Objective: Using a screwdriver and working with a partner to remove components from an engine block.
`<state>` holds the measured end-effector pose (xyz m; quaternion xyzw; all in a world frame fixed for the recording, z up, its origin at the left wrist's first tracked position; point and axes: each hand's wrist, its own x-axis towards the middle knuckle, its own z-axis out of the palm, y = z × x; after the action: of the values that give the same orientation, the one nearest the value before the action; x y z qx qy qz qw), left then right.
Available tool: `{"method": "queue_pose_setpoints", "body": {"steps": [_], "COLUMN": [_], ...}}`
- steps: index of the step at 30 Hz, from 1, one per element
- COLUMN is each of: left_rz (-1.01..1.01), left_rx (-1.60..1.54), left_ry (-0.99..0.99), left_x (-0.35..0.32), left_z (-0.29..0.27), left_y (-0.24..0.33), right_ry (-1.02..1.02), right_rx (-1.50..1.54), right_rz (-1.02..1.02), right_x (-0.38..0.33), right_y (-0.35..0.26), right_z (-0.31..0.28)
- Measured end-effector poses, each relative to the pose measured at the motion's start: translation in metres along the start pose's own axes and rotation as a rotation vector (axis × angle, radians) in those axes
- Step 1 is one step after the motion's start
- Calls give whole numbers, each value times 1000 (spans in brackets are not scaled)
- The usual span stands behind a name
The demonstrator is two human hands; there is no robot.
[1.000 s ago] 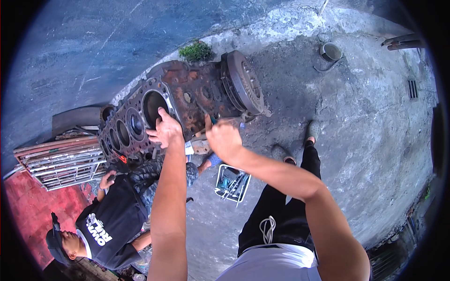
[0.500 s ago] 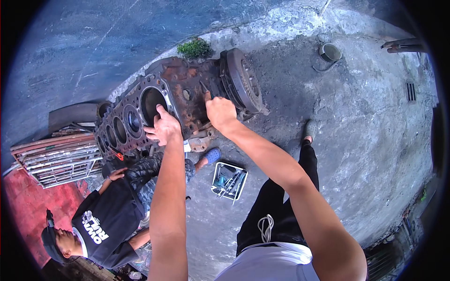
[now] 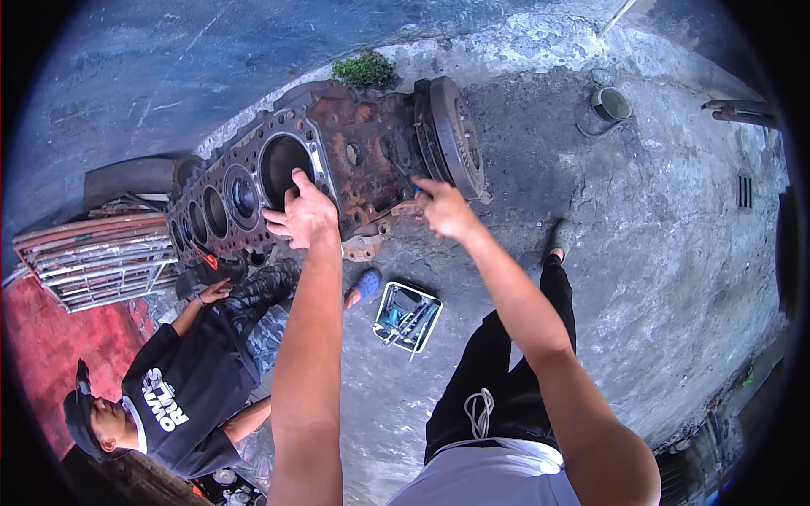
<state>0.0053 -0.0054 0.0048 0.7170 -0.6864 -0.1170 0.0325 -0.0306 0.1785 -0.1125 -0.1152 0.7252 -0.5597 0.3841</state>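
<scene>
A rusty engine block with a row of round cylinder bores lies along the wall, a dark flywheel at its right end. My left hand leans on the edge of the nearest, largest cylinder bore, fingers apart, one reaching over the opening. Beside the block's rusty end face, close to the flywheel, my right hand is closed round a thin tool. Its dark narrow shaft points up and left toward the block; the handle is mostly hidden by my fingers.
A co-worker in a dark shirt sits at left, a hand near an orange-handled tool. A white-rimmed tray of tools stands on the concrete floor. Metal frames are stacked left; a bucket stands far right.
My right hand has moved right and slightly down with the thin tool, away from the block's face. My left hand stays at the bore's edge. The view has shifted slightly.
</scene>
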Motion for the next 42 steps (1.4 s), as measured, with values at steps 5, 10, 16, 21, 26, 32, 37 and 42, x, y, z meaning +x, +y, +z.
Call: {"method": "queue_pose_setpoints", "body": {"steps": [5, 10, 16, 21, 26, 32, 37, 42], "left_rz": [-4, 23, 27, 10, 15, 15, 30, 19], "left_rx": [14, 17, 21, 18, 19, 1, -15, 4], "left_ry": [-19, -37, -28, -10, -12, -18, 10, -33], "left_x": [3, -1, 0, 2, 0, 0, 4, 1], "left_z": [0, 7, -1, 3, 2, 3, 1, 1], "left_y": [4, 5, -3, 0, 1, -3, -4, -2], "right_ry": [-385, -222, 151, 250, 263, 364, 227, 279], "right_rx": [406, 482, 116, -42, -91, 9, 31, 167], "right_rz": [611, 643, 308, -10, -68, -70, 119, 72], "right_x": [51, 60, 10, 6, 4, 7, 3, 2], "right_y": [-54, -49, -29, 14, 27, 17, 14, 12], "right_z": [-57, -30, 56, 53, 53, 67, 59, 54]}}
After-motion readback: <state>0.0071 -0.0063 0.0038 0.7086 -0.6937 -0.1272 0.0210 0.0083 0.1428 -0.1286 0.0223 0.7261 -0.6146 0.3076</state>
